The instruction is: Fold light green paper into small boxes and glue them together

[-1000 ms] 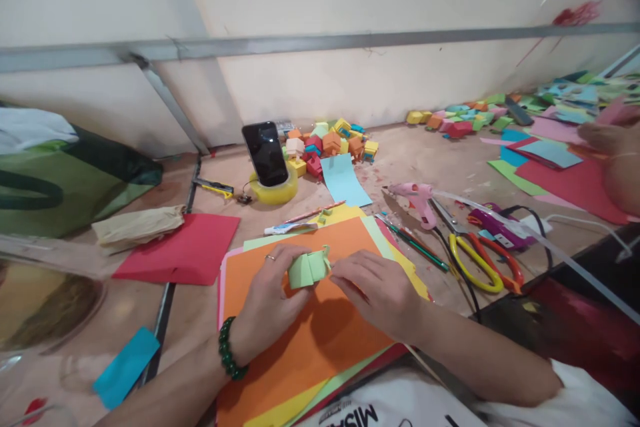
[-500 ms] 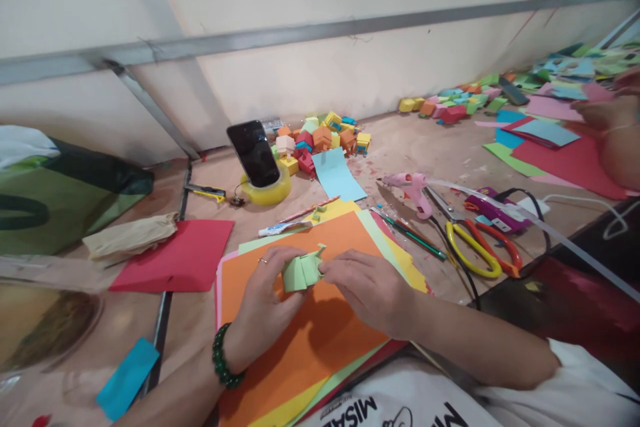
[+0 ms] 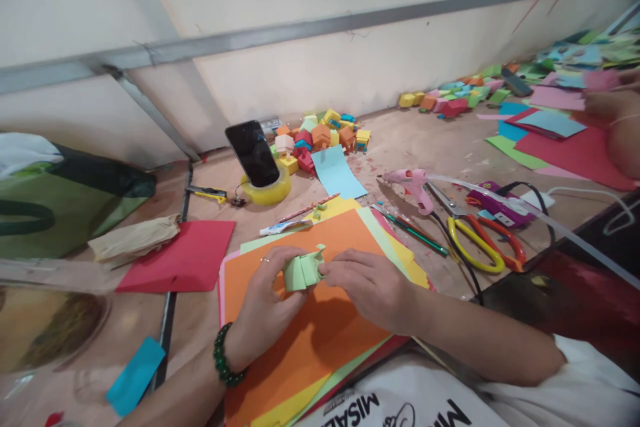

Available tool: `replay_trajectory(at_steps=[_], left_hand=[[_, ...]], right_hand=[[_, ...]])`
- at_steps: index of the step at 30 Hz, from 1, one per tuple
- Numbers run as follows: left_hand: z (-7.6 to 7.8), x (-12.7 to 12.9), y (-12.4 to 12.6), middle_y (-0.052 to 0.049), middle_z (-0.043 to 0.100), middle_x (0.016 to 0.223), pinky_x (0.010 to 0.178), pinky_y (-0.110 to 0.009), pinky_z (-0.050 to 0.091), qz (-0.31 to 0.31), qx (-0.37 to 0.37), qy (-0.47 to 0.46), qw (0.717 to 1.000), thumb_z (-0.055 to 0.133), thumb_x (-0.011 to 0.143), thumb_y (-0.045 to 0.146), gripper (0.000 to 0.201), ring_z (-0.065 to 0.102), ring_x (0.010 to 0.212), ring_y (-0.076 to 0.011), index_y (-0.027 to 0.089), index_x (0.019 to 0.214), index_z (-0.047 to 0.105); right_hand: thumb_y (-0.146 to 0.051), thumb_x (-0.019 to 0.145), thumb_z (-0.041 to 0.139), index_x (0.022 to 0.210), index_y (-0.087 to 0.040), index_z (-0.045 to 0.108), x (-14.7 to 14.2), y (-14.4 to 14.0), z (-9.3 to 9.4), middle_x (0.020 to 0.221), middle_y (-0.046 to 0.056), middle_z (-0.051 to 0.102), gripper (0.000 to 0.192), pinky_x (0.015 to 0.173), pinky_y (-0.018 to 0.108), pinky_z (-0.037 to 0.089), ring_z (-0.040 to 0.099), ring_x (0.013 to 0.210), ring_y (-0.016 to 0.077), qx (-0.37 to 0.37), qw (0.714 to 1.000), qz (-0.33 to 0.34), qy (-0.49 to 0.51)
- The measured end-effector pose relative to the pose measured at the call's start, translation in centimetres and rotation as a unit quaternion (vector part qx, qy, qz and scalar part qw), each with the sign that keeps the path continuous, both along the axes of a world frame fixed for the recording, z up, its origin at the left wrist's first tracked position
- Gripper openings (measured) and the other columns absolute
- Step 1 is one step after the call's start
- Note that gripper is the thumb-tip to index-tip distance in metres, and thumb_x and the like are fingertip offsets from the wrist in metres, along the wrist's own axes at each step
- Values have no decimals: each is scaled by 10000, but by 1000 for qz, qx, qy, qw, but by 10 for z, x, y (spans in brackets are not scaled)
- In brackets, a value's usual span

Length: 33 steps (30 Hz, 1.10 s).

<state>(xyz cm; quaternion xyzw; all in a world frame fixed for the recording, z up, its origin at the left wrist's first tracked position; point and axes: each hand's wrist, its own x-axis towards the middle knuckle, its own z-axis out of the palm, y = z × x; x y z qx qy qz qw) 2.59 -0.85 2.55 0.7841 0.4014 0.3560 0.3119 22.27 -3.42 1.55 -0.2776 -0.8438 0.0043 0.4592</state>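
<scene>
A small folded light-green paper piece (image 3: 301,271) is held between both of my hands above a stack of coloured paper sheets with an orange sheet (image 3: 310,333) on top. My left hand (image 3: 267,297), with a ring and a green bead bracelet at the wrist, grips the piece from the left. From the right, my right hand (image 3: 370,287) pinches its edge with the fingertips.
A phone (image 3: 253,152) leans in a yellow tape roll (image 3: 267,192). Behind lie small paper boxes (image 3: 320,137). A pink glue gun (image 3: 413,185), scissors (image 3: 483,247), pencils and a purple tool are to the right. Red paper (image 3: 183,253) and a green bag (image 3: 55,203) lie left. Another person's arm (image 3: 620,127) is far right.
My hands and the green piece stay almost in place; the fingers shift slightly on the fold. The view has tilted a little.
</scene>
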Motion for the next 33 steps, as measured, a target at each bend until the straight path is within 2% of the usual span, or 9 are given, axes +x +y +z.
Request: replay_trajectory(at_steps=[5,10,12,15,19,23,26,30,33], left_hand=[[-1,-1,0,-55,657,957,794,-311,499,3,-8,-2,1000,574,738,128,244,618,893,-190,196,970,601],[1,0,0,-71,661,993,815,-325,509,12,-85,-45,995,620,750,200,231,623,922,-208,195,981,599],[1,0,1,-69,659,980,812,-322,518,11,-132,-78,988,652,756,246,238,628,899,-202,196,982,596],[-1,-1,3,-64,658,930,784,-319,538,-3,-203,-131,970,708,746,334,301,629,858,-194,200,988,588],[-3,-3,5,-82,662,952,755,-317,548,-22,-250,-160,955,743,721,425,410,630,849,-197,198,1023,582],[-4,-2,3,-95,663,992,774,-315,543,-47,-235,-150,959,726,745,422,390,632,874,-203,195,1032,592],[-4,-1,1,-94,657,1018,819,-321,536,-49,-200,-136,969,708,770,368,325,632,919,-209,199,1026,601],[-4,-1,-1,-86,648,1053,846,-319,521,-33,-141,-111,983,690,779,282,268,624,950,-207,207,1024,610],[-2,-1,-1,-95,647,1056,839,-325,523,-33,-124,-92,987,673,781,260,252,622,942,-208,196,1016,611]], right_hand=[[-34,900,429,1010,-142,530,0,1,2,909,103,711,185,709,311,591,640,800,164,27,999,-6,-16],[-138,851,550,1038,-163,534,7,-3,9,1009,113,700,189,704,323,577,650,831,177,-18,1000,-14,1],[-201,834,591,1036,-173,540,11,-5,14,930,97,694,210,672,307,566,644,806,176,-36,998,-21,41],[-214,853,574,993,-191,551,14,-5,23,727,25,624,144,565,254,516,580,653,140,-73,992,-36,96],[-267,899,560,970,-190,576,10,-3,27,649,-17,550,106,501,208,449,513,568,105,-114,988,-24,106],[-169,882,553,904,-176,593,3,0,22,695,7,588,47,530,200,448,532,601,102,-127,989,-12,80],[-104,861,516,825,-177,578,0,1,17,677,8,579,103,542,202,442,528,601,106,-128,989,-8,70],[-109,885,479,822,-185,559,-1,1,14,671,4,562,127,540,206,427,511,595,111,-132,990,-9,56],[-135,918,451,835,-185,558,-1,0,13,685,13,564,144,547,217,422,514,614,121,-134,990,-8,50]])
